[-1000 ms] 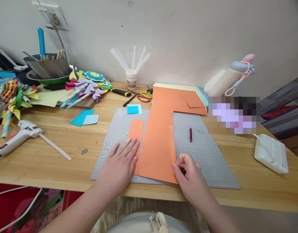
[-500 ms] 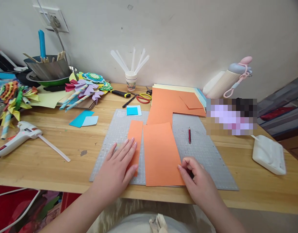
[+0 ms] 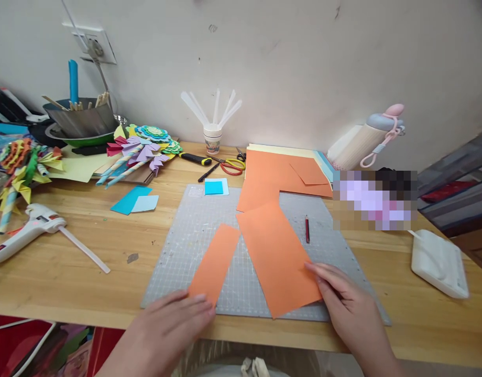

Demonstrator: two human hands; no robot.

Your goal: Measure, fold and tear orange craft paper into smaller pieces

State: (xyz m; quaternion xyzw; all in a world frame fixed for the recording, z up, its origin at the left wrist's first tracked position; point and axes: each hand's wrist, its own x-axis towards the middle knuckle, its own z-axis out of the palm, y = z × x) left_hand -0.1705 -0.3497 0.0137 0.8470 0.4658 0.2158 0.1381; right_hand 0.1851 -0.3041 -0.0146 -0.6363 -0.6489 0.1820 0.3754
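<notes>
**Two orange paper pieces handled on a cutting mat**

At the near edge of the counter (image 3: 87, 283), the left hand (image 3: 166, 327) is laid flat, fingers stretched out and open, its fingertips pressed on the near end of a narrow orange strip (image 3: 215, 263); nothing is gripped. The strip is tilted, its far end pointing toward 1 o'clock. At 3 o'clock from the left hand, the right hand (image 3: 349, 309) is also held open, fingers extended, with the fingertips touching the right near corner of a wide orange sheet (image 3: 278, 256); no pinch can be seen. This sheet is tilted the other way, its far end pointing toward 11 o'clock, so that the far corners of strip and sheet nearly meet. Both pieces lie on a grey cutting mat (image 3: 197, 235).

Farther on the mat, at 12 o'clock from the right hand, a red pencil (image 3: 307, 229) is placed just beside the wide sheet. At the mat's far edge a small blue square (image 3: 214, 187) is seen. Beyond it, scissors (image 3: 231, 165) and a paper cup (image 3: 212, 138) of white sticks are set near the wall. At 1 o'clock a stack of orange paper (image 3: 280, 167) is spread. At 9 o'clock from the mat, a glue gun (image 3: 26, 230) is laid.
</notes>
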